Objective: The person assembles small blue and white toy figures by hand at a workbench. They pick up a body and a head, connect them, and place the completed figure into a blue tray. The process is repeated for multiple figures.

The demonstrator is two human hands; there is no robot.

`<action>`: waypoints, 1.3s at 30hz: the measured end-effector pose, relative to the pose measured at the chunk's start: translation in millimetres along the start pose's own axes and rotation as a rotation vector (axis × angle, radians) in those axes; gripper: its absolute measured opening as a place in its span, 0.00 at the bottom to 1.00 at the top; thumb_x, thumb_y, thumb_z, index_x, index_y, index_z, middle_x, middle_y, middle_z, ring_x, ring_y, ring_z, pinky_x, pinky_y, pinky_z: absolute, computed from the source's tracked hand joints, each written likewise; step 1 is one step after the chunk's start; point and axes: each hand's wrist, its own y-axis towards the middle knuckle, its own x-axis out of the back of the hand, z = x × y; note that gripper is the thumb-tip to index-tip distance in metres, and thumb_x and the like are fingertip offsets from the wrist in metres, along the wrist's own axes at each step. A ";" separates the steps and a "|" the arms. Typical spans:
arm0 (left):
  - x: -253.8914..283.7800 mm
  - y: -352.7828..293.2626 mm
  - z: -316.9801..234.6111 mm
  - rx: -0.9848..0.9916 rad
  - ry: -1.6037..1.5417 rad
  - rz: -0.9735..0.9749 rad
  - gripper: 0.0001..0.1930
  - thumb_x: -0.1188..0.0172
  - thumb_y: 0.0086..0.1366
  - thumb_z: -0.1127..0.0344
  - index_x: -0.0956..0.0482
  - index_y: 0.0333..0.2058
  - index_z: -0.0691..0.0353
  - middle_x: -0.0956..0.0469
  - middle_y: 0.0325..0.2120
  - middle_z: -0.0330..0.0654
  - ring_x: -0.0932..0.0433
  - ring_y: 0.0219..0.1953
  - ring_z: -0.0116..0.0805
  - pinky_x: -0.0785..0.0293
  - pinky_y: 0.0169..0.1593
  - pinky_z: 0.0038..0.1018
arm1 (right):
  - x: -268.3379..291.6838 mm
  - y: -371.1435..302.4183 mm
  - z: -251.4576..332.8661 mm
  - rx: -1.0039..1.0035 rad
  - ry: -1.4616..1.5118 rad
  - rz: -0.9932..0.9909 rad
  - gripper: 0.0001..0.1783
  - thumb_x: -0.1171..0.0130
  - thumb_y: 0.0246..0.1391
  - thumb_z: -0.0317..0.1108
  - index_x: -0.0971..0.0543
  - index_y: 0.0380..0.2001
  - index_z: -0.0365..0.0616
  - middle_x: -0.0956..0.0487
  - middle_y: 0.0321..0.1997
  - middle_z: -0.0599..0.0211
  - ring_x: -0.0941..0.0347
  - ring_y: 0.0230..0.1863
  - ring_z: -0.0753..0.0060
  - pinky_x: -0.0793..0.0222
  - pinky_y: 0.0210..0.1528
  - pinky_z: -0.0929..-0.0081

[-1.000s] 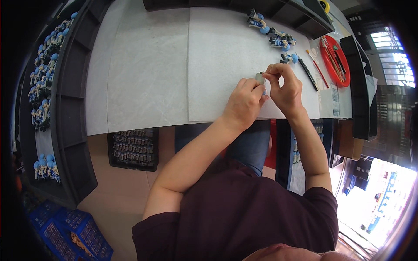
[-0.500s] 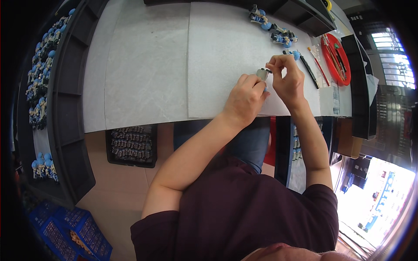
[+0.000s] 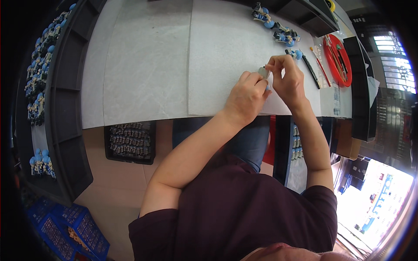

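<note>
My left hand (image 3: 244, 96) is closed around a small figurine (image 3: 263, 72). A pale grey-green part of it pokes out above my fingers, and a bit of light blue shows below them; the middle is covered. Against its upper end, my right hand (image 3: 286, 82) is closed in a pinch of thumb and forefinger. What sits between those fingertips is too small to make out. Just beyond my right hand lies a blue-headed figurine (image 3: 296, 54). More figurines of that kind (image 3: 286, 36) lie farther back on the white sheet (image 3: 222, 56).
Right of my hands lie a black pen (image 3: 310, 72) and a thin red brush (image 3: 321, 69), beside a red oval tray (image 3: 346, 81) of tools. A black tray (image 3: 69, 100) with many figurines stands left. Below the table are a dark bin (image 3: 152, 150) and blue crates (image 3: 89, 230).
My right fingertips have come closer to the figurine's upper end, and a dark piece seen there before is now mostly hidden. My left hand keeps its hold. The whole view has shifted slightly.
</note>
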 end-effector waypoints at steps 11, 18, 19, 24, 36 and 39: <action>2.0 -1.3 0.6 0.013 -0.018 -0.011 0.10 0.37 0.47 0.72 0.24 0.31 0.66 0.27 0.28 0.43 0.29 0.32 0.42 0.31 0.37 0.33 | -1.3 3.1 3.9 0.042 0.012 -0.054 0.11 0.45 0.39 0.14 0.33 0.24 0.38 0.28 0.21 0.61 0.29 0.24 0.63 0.33 0.25 0.72; 0.4 -1.5 -0.2 0.006 -0.003 -0.002 0.10 0.37 0.47 0.72 0.24 0.30 0.66 0.27 0.28 0.43 0.29 0.32 0.42 0.31 0.36 0.33 | 0.2 6.5 -2.7 0.087 -0.126 -0.042 0.11 0.45 0.39 0.13 0.33 0.25 0.38 0.29 0.22 0.61 0.29 0.23 0.62 0.33 0.25 0.72; 0.3 -2.4 0.2 0.011 -0.009 -0.013 0.10 0.37 0.47 0.72 0.24 0.30 0.66 0.27 0.28 0.43 0.29 0.32 0.42 0.31 0.36 0.33 | 0.8 4.7 1.0 0.087 -0.069 -0.044 0.11 0.45 0.40 0.13 0.33 0.25 0.38 0.29 0.22 0.61 0.29 0.23 0.63 0.33 0.24 0.73; -1.3 -0.2 1.3 -0.001 -0.010 -0.010 0.10 0.36 0.47 0.71 0.24 0.30 0.66 0.27 0.28 0.43 0.29 0.32 0.42 0.31 0.36 0.33 | -0.5 -6.1 0.9 0.085 -0.002 -0.012 0.11 0.46 0.41 0.13 0.34 0.24 0.38 0.28 0.22 0.61 0.27 0.24 0.66 0.32 0.24 0.75; -0.7 -0.9 3.0 -0.001 0.005 -0.018 0.10 0.37 0.46 0.72 0.24 0.30 0.66 0.27 0.28 0.43 0.29 0.32 0.42 0.31 0.37 0.33 | -0.7 -0.5 4.2 0.122 -0.018 -0.057 0.12 0.46 0.39 0.11 0.35 0.23 0.38 0.28 0.21 0.61 0.29 0.23 0.66 0.32 0.23 0.74; -1.6 -2.3 2.2 0.008 -0.003 -0.022 0.10 0.37 0.46 0.73 0.24 0.30 0.66 0.27 0.28 0.43 0.29 0.32 0.42 0.31 0.37 0.32 | -2.5 -4.4 11.6 0.141 0.026 -0.024 0.12 0.46 0.38 0.11 0.35 0.23 0.38 0.28 0.22 0.61 0.29 0.23 0.65 0.31 0.23 0.75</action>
